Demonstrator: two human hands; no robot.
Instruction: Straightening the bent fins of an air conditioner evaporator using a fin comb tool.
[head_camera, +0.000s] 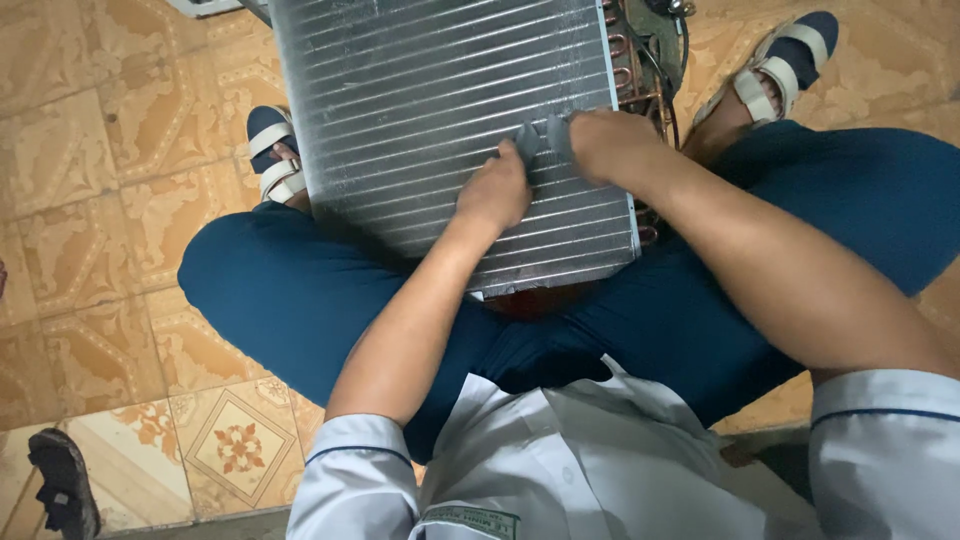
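Note:
A large finned metal coil (420, 110), silver with fine horizontal ribs, leans between my knees on the tiled floor. Copper tube bends (625, 60) and wires show along its right edge. My left hand (495, 190) rests on the fins near the coil's lower right part, fingers curled around a small grey strip (540, 140). My right hand (605, 140) meets it from the right and pinches the same grey strip against the fins. What the strip is made of I cannot tell.
My legs in dark blue trousers (300, 300) spread around the coil, with sandalled feet (275, 150) on either side. Patterned orange floor tiles (90, 200) lie all around. A dark shoe (65, 485) lies at the bottom left.

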